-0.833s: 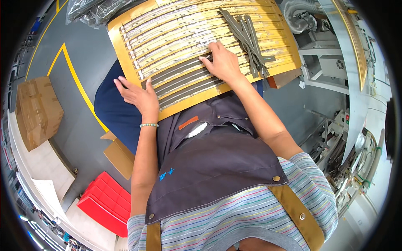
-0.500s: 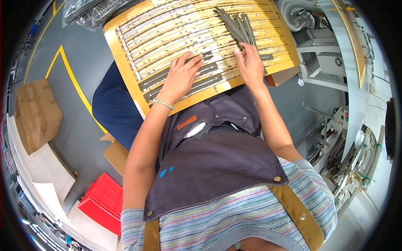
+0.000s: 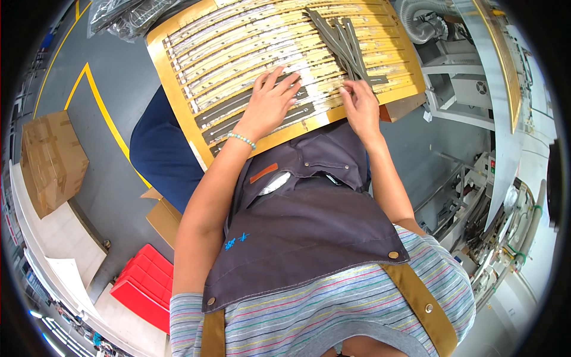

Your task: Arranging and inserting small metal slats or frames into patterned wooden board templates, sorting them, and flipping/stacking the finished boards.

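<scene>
A yellow board (image 3: pixel 409 83) with rows of long narrow slots lies tilted across my lap. Dark grey zippers (image 3: pixel 223 112) sit in its nearest left rows. My left hand (image 3: pixel 267 107) lies over them, fingers stretched and a little apart, the tips by the upper zipper's right end. Several loose zippers (image 3: pixel 340 43) are heaped crosswise on the board's right part. At the lower end of that heap is my right hand (image 3: pixel 363 110), its thumb and fingertips drawn together; whatever is between them is too small to make out.
Clear plastic bags (image 3: pixel 128 18) are beyond the board's far left corner. A cardboard box (image 3: pixel 53 160) and a red crate (image 3: pixel 144 285) stand at left. White-framed equipment (image 3: pixel 461 89) with a flexible duct (image 3: pixel 419 21) is close on the right.
My left hand has slid slightly to the right over the zippers. The right hand has drawn back toward me, and the lower ends of the loose zippers show more.
</scene>
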Motion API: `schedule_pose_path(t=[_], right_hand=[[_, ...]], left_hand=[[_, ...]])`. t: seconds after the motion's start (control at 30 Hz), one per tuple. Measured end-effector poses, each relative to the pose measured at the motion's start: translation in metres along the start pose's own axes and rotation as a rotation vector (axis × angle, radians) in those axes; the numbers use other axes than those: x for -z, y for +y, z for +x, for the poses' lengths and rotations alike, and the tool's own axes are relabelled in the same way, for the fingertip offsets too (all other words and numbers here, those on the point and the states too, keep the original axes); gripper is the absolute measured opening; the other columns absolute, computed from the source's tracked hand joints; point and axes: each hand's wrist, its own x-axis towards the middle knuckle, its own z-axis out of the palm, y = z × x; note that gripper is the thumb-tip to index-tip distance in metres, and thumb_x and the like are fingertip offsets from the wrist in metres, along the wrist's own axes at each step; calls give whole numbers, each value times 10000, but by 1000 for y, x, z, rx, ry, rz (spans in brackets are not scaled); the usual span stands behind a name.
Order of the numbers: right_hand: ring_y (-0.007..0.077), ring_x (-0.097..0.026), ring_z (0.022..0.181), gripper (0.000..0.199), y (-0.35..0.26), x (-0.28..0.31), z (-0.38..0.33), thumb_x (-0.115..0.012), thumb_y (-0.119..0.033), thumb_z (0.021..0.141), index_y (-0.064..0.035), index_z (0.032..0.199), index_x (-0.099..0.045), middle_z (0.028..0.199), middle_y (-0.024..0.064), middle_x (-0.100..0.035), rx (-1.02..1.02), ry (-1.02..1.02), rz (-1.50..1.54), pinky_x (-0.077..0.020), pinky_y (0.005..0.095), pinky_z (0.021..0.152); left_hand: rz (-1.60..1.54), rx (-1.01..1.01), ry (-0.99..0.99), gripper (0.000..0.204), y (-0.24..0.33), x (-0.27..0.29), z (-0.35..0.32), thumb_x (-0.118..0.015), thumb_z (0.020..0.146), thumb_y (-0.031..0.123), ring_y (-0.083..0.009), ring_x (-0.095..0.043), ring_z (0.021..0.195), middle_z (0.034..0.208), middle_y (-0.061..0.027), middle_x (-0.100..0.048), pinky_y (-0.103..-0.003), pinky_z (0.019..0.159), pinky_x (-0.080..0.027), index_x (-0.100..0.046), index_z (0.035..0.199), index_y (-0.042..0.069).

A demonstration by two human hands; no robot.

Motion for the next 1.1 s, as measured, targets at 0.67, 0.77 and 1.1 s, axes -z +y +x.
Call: schedule_pose_path(t=[0.67,0.77,1.1], right_hand=[[319,-713,967,192,6,-19,95,-718,-247,985,-106,1100,-779,1025,87,-728,174,141,-178,-564,455,812],[342,-718,940,211,20,-28,114,-742,-275,961,-105,1074,-797,1001,97,-749,230,205,-348,-571,458,818],[166,-721,782,215,-30,12,109,-659,-236,1056,-41,1103,-737,842,85,-739,-104,-108,244,-557,333,741]], left_hand=[[53,544,7,309,-56,111,-184,-637,1047,92,-341,-479,1483,1490,-63,-656,-468,1213,-350,-715,1343,57],[-30,550,229,245,-45,104,-168,-640,1040,79,-351,-528,1435,1443,-92,-677,-471,1182,-394,-736,1262,42],[-455,252,336,265,23,99,-66,-704,990,57,-364,-617,1317,1402,-119,-693,-460,1115,-490,-740,1252,42]])
